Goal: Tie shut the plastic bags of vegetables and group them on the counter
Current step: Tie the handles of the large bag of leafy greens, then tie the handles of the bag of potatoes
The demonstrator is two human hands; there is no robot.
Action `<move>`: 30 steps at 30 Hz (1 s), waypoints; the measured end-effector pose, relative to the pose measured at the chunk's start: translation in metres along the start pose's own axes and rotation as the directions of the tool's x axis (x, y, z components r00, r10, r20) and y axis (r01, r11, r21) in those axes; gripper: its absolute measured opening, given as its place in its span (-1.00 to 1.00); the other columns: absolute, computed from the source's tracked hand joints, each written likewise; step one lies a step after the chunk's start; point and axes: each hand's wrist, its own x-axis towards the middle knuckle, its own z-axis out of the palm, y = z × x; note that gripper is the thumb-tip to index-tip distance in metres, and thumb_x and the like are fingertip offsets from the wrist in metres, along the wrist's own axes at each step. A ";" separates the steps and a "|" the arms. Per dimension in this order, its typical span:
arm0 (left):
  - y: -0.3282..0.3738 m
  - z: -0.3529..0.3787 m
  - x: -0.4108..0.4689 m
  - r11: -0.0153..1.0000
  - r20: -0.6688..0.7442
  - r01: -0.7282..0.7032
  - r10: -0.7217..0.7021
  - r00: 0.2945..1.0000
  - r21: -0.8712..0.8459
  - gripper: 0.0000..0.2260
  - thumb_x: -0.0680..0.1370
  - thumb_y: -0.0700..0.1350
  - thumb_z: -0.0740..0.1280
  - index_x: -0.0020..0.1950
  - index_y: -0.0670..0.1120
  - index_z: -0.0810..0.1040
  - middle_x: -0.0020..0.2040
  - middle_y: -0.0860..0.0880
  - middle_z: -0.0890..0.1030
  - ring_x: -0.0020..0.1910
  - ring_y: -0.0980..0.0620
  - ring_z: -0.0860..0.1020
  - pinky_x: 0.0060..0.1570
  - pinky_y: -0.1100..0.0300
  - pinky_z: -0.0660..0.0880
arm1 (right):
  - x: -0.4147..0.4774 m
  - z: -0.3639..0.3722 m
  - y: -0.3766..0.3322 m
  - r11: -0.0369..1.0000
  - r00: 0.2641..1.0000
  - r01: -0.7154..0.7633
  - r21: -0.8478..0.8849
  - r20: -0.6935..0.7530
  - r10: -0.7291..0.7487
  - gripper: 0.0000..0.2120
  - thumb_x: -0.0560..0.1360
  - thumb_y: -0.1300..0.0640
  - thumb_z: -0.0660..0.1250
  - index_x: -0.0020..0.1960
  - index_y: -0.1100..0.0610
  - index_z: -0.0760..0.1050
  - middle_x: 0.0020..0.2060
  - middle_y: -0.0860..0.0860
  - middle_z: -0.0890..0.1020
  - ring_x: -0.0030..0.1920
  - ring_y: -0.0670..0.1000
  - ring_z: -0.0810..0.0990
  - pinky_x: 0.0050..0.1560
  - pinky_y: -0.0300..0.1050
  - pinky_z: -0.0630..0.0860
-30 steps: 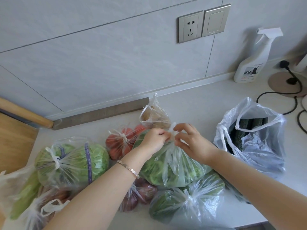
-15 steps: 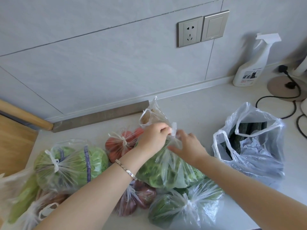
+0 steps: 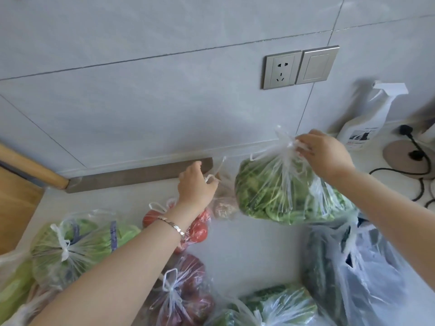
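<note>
Right hand (image 3: 326,155) pinched knotted neck of crinkled, clear greens bag (image 3: 282,194), film pulled taut. Left hand (image 3: 196,188) curled its fingers round small clear bag (image 3: 223,205) by its thin handle.

right hand (image 3: 327,154) grips greens bag (image 3: 282,194) by its top (knotted) | left hand (image 3: 195,187) pinches handle of small bag (image 3: 223,205)

A socket (image 3: 282,69) and switch (image 3: 317,64) sit upper right; spray bottle (image 3: 367,123) and black cable (image 3: 414,161) at right edge.
</note>
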 end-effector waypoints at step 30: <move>-0.020 0.013 -0.036 0.754 -0.203 -0.620 0.656 0.727 0.217 -0.83 0.29 -0.22 0.45 -0.17 -0.05 0.60 -0.39 0.06 0.60 -0.45 0.05 0.56 -0.51 0.32 0.40 | 0.034 0.059 -0.090 0.975 0.909 0.187 -0.116 0.397 -0.127 -0.94 0.51 0.09 0.18 -0.09 0.08 0.36 -0.07 0.10 0.55 -0.08 0.15 0.50 -0.13 -0.09 0.40</move>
